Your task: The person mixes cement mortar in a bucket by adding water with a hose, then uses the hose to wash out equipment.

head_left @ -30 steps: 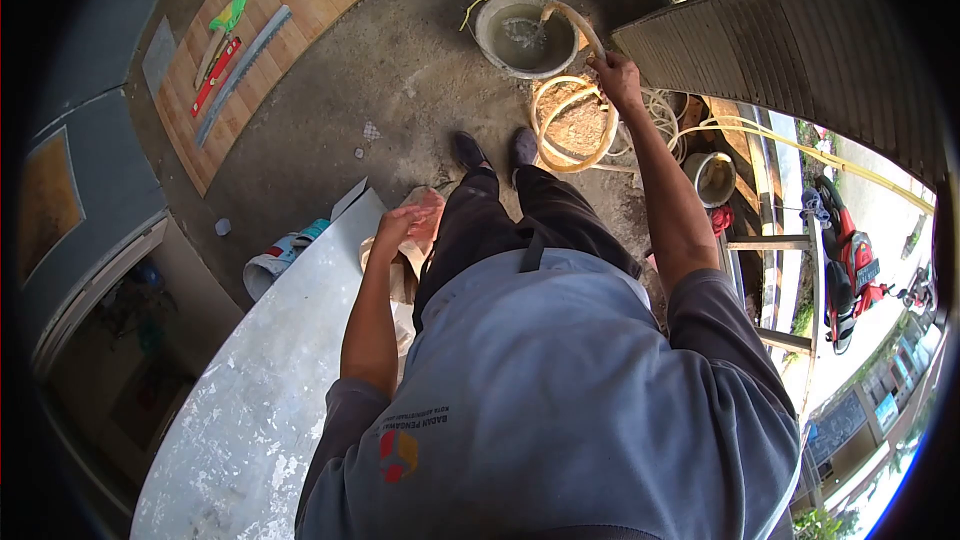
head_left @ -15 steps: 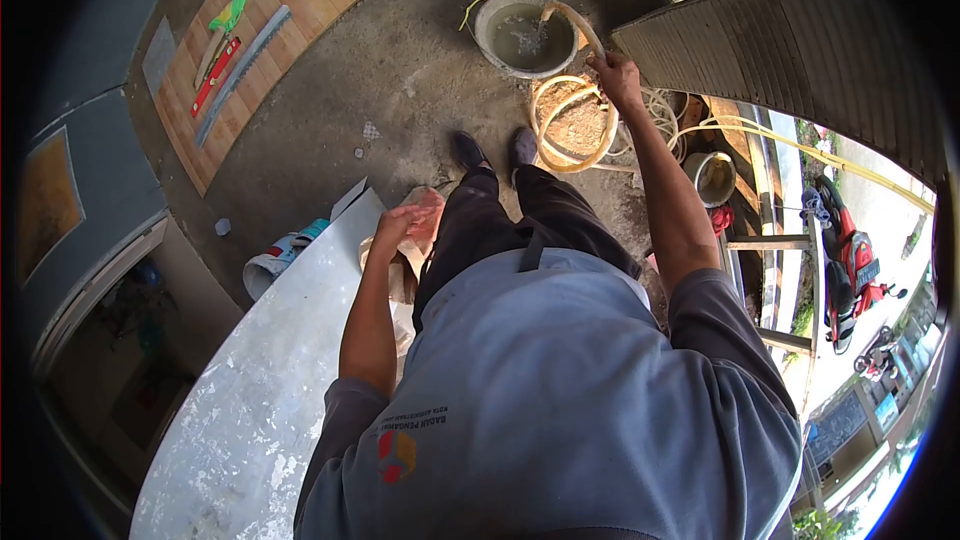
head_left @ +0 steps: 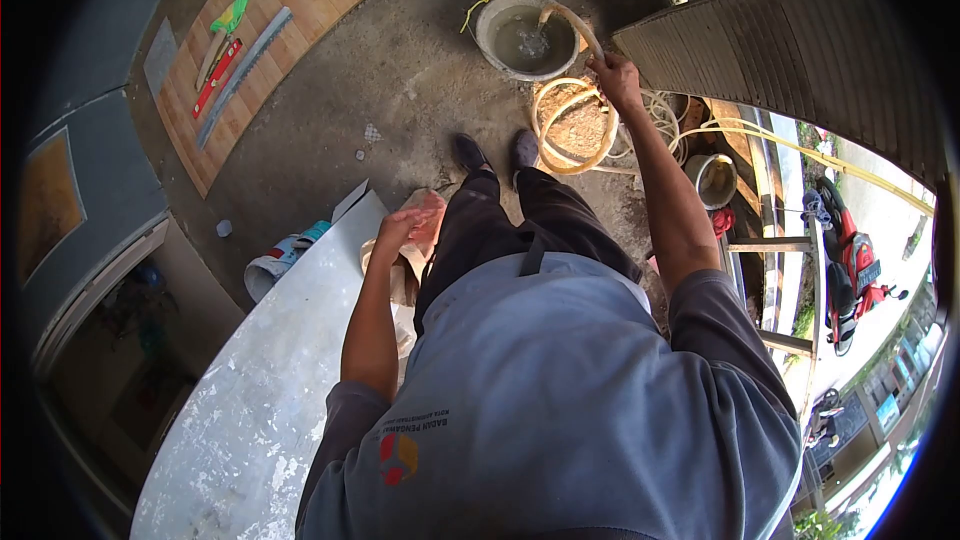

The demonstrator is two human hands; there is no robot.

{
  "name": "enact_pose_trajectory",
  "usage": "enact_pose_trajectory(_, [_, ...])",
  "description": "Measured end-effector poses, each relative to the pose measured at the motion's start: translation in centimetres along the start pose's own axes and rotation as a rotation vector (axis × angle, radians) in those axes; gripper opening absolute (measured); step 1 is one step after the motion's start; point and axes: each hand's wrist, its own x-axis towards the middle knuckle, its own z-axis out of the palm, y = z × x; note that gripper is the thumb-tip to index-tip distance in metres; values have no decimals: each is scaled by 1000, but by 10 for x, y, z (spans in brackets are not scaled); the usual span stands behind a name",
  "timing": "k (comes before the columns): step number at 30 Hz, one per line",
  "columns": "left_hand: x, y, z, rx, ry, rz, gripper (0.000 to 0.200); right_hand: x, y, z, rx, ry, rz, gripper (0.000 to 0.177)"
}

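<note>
My right hand (head_left: pixel 615 82) is closed around a pale hose (head_left: pixel 578 24). The hose end bends over the rim of a round grey tub (head_left: pixel 484 32), and water pours from it. Rippling water (head_left: pixel 522 42) partly fills the tub. Down at my left side, my left hand (head_left: pixel 400 226) has its fingers stretched out and holds nothing. Its fingers overlap a red-and-tan paper sack (head_left: pixel 428 212) in this view. Loops of the same kind of hose (head_left: pixel 546 140) lie coiled on a sandy heap (head_left: pixel 582 122) in front of my right foot.
Left of me stands a whitish, scuffed board (head_left: pixel 240 400), with paint pails (head_left: pixel 268 270) beyond it. A red spirit level (head_left: pixel 216 80) lies on wood-look flooring (head_left: pixel 290 0). On the right are a bucket (head_left: pixel 692 172), a ladder-like frame (head_left: pixel 775 244) and a corrugated sheet (head_left: pixel 770 50).
Water keeps running from the hose into the tub, and both my hands stay nearly still. Out on the street at the right, a motorbike has moved along.
</note>
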Motion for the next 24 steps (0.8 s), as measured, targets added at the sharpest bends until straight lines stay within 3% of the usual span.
enact_pose_trajectory(24, [-9, 3, 5, 20, 13, 6, 29, 7, 1, 5, 9, 15, -37, 27])
